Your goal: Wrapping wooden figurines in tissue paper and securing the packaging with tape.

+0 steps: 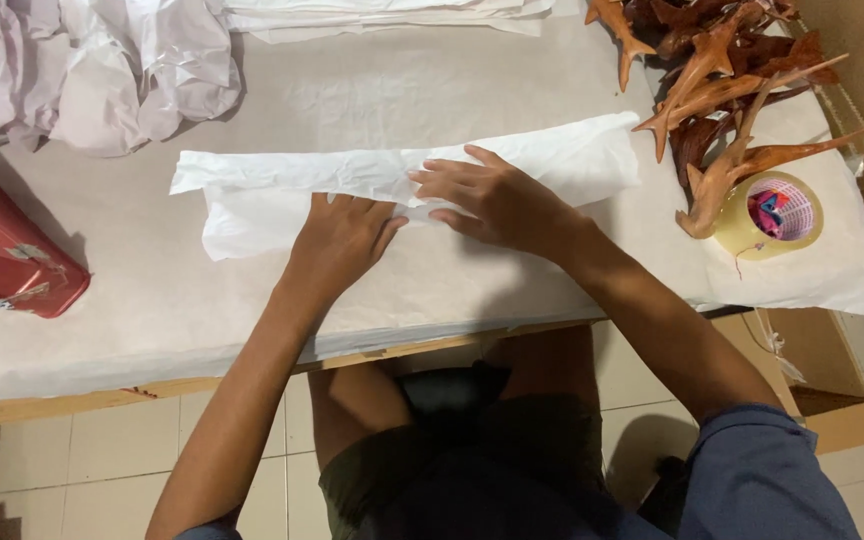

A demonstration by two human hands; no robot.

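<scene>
Both hands press flat, fingers spread, on a long white paper bundle (402,185) lying mid-surface: left hand (340,240) on its near edge, right hand (492,200) on top. Rolling it tight likely needs even pressure.

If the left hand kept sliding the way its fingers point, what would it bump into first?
The left hand points up the table, away from the person. It already rests on the long white paper bundle, so it would cross that first. Past it lies bare table paper, then probably the folded white sheets.
</scene>
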